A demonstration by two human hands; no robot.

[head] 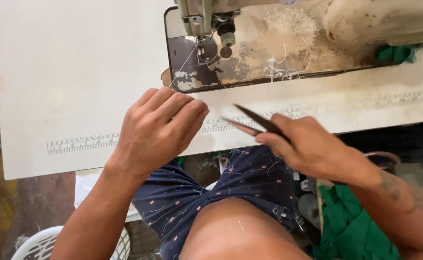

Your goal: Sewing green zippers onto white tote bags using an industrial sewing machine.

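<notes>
My right hand [312, 147] grips a pair of dark thread snips [250, 121], whose two blades point left and stand apart over the table's front edge. My left hand [158, 126] hovers at that edge with its fingers curled in; a thin white thread [185, 62] runs from near its fingertips up to the needle [203, 50] of the worn sewing machine [269, 43]. Whether the fingers pinch the thread I cannot tell.
The white sewing table [67, 86] has a ruler scale [81, 143] printed along its front. Loose white threads [284, 67] lie on the machine bed. Green fabric [351, 226] sits by my right leg, and a white plastic basket [43, 245] stands at lower left.
</notes>
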